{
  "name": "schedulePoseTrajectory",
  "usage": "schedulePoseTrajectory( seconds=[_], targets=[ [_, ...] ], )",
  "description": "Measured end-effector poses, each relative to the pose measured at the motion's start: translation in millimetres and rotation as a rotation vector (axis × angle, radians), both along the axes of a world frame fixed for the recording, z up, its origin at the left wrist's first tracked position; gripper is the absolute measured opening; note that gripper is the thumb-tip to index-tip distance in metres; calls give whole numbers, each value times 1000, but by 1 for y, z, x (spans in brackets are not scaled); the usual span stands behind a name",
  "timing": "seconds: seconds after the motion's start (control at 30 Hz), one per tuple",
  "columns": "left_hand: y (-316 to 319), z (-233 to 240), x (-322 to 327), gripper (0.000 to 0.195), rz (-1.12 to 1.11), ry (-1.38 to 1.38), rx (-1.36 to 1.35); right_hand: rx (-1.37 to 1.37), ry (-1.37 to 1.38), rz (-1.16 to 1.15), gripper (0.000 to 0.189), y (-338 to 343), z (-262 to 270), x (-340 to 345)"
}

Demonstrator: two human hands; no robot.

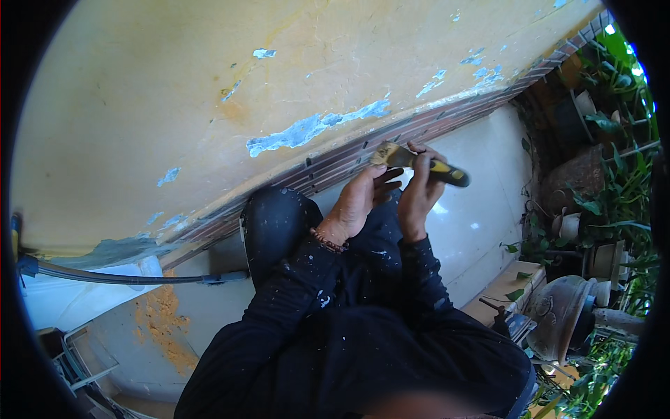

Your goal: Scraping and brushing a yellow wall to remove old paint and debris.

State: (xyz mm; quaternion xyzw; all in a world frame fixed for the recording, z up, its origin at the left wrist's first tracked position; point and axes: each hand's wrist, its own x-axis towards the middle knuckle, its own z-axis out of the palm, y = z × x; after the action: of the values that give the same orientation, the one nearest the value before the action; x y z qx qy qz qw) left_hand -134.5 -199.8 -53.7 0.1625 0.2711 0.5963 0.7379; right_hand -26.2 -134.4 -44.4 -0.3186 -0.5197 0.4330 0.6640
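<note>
In my right hand [423, 191] is a scraper or putty knife [445, 172] with a black and yellow handle, its blade end pointing left and smeared with tan residue. My left hand [356, 201], a beaded bracelet on its wrist, is raised with its fingers at the blade end, the thumb touching or very near it. Whether the fingers grip the blade cannot be told. Beyond the hands stands a yellow painted wall [172, 105] with bare pale-blue patches [314, 128] where paint has come off. A brick-pattern tile strip [340, 162] runs along its foot.
Glossy pale floor tiles [476, 167] lie to the right. Potted plants [562, 311] and leaves line the far right beside a low ledge [515, 283]. At left are orange-tan debris [165, 324] on the floor, a white object [89, 301], a dark hose-like bar [136, 277] and a metal frame [86, 361].
</note>
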Motion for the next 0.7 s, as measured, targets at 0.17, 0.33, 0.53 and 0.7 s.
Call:
schedulePoseTrajectory(
  seconds=[0.17,0.33,0.53,0.7],
  targets=[
    [0,2,14,76,-29,47,-113,-81,470,38,30,42,38,5],
    [9,-13,19,87,20,70,-84,-133,509,50,46,66,28,-35],
    [20,-22,18,64,388,57,-221,-174,469,223,34,48,-5,-60],
    [18,-20,19,56,333,203,-112,-300,633,251,37,40,21,-37]
  ],
)
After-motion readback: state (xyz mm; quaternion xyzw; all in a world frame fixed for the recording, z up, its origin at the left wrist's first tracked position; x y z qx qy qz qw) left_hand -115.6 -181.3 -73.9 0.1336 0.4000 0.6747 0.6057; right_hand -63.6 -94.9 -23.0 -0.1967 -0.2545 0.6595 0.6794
